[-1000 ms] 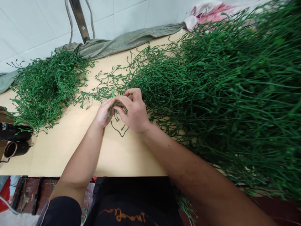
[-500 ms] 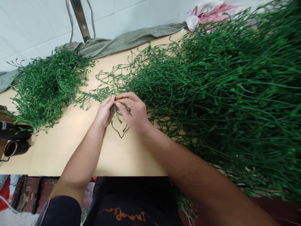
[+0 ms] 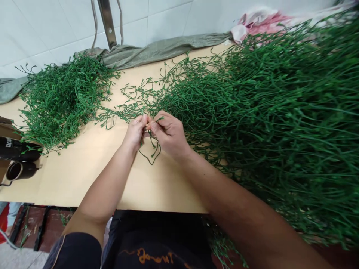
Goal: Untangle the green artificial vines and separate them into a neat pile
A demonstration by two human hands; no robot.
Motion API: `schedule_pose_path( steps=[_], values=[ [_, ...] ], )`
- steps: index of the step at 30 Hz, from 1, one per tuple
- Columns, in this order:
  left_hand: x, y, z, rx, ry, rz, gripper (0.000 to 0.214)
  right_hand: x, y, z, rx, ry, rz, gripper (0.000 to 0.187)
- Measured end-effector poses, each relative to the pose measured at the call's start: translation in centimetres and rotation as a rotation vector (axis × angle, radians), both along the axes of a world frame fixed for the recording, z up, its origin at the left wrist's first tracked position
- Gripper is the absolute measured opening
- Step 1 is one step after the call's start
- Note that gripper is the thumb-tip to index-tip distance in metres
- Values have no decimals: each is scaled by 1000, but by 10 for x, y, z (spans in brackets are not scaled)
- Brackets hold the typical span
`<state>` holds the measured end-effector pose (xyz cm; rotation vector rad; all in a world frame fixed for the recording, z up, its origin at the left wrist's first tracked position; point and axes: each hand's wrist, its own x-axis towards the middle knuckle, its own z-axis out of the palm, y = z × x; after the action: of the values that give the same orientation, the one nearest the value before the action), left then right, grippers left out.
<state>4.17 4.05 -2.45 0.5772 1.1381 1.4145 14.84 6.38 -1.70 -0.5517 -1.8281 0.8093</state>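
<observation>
My left hand and my right hand meet over the middle of the tan table. Both pinch a thin green plastic stem, whose loose end curls down onto the table between my wrists. A huge heap of green plastic stems fills the right side, touching my right hand. A smaller pile of green stems lies at the far left, with a few strands trailing toward my left hand.
A grey-green cloth runs along the white tiled wall, with a metal post standing behind it. A pink cloth lies at the far right. Two dark cylindrical objects sit at the left table edge.
The view has shifted slightly right and down. My fingers have worked along the stem, with the right hand's fingers drawing closer to the left thumb.
</observation>
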Motion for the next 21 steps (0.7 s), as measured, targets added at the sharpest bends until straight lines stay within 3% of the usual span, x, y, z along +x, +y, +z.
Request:
schedule_pose_path(
  steps=[11, 14, 18, 21],
  values=[
    [3, 3, -7, 25, 4, 22, 28, -1, -6, -2, 70, -31, 50, 28],
    [-2, 3, -5, 20, -9, -52, 28, 1, -8, -1, -10, -23, 70, 31],
    [-11, 1, -3, 47, -37, -161, 26, 3, -10, 0, -259, -11, 165, 39],
    [-12, 0, -4, 53, -26, -141, 25, 3, -9, -1, -243, -92, 138, 43]
  ],
)
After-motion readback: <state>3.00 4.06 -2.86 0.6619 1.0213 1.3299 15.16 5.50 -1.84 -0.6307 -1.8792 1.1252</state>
